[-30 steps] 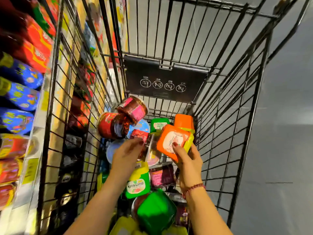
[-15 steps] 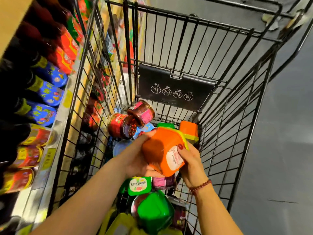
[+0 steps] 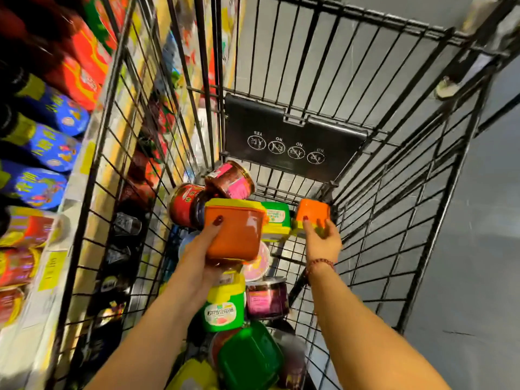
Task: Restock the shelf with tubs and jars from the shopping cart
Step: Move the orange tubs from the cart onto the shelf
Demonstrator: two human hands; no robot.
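Observation:
My left hand [image 3: 201, 250] grips an orange tub with a yellow lid [image 3: 233, 229], held above the pile inside the black wire shopping cart [image 3: 284, 77]. My right hand [image 3: 322, 239] reaches to a second orange tub [image 3: 313, 211] at the cart's far right corner; its fingers are spread and touch the tub's near side without closing on it. In the cart lie two red-labelled glass jars [image 3: 184, 204], green tubs with yellow lids [image 3: 277, 218], a pink-labelled dark jar [image 3: 266, 298] and a green lidded tub [image 3: 250, 358]. The shelf [image 3: 53, 266] stands along the left.
The shelf on the left carries rows of blue-labelled bottles [image 3: 49, 149] and red packs [image 3: 81, 68], with yellow price tags on its edge. A black child-seat flap [image 3: 292, 142] hangs on the cart's far wall. Grey floor [image 3: 472, 249] lies to the right of the cart.
The right hand passed the orange tub to the left hand, let go, and moved right and forward to the second orange tub. The left hand now carries the tub alone.

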